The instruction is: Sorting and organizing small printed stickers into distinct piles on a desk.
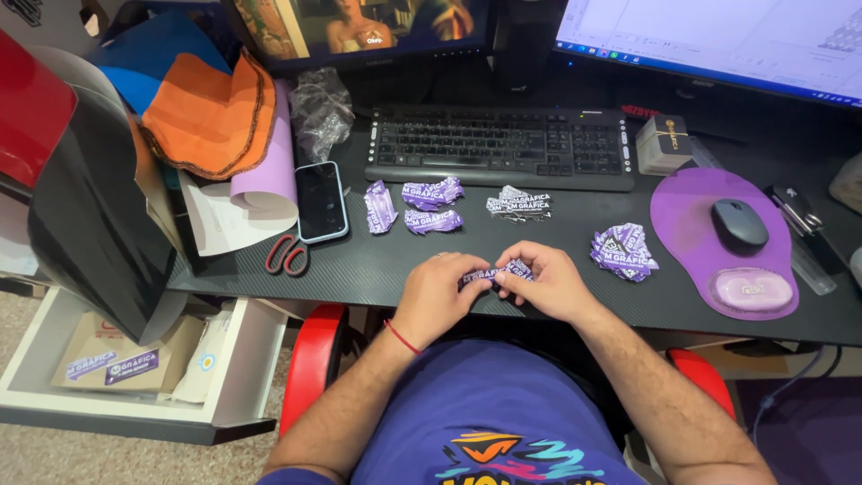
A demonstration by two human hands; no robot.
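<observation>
Both my hands meet at the near edge of the black desk [557,242]. My left hand [437,292] and my right hand [548,283] together pinch a small stack of purple-and-white printed stickers [492,271] between thumbs and fingers. A red string circles my left wrist. Further up the desk lie more sticker bundles: three purple ones [417,207] to the left, a darker pile [519,205] in the middle, and a fanned pile [624,251] to the right of my right hand.
A black keyboard [498,148] sits behind the piles, two monitors beyond it. A phone [321,200] and red-handled scissors [285,256] lie left. A mouse [739,223] rests on a purple pad [696,207]. An open white drawer [135,377] holds packages lower left.
</observation>
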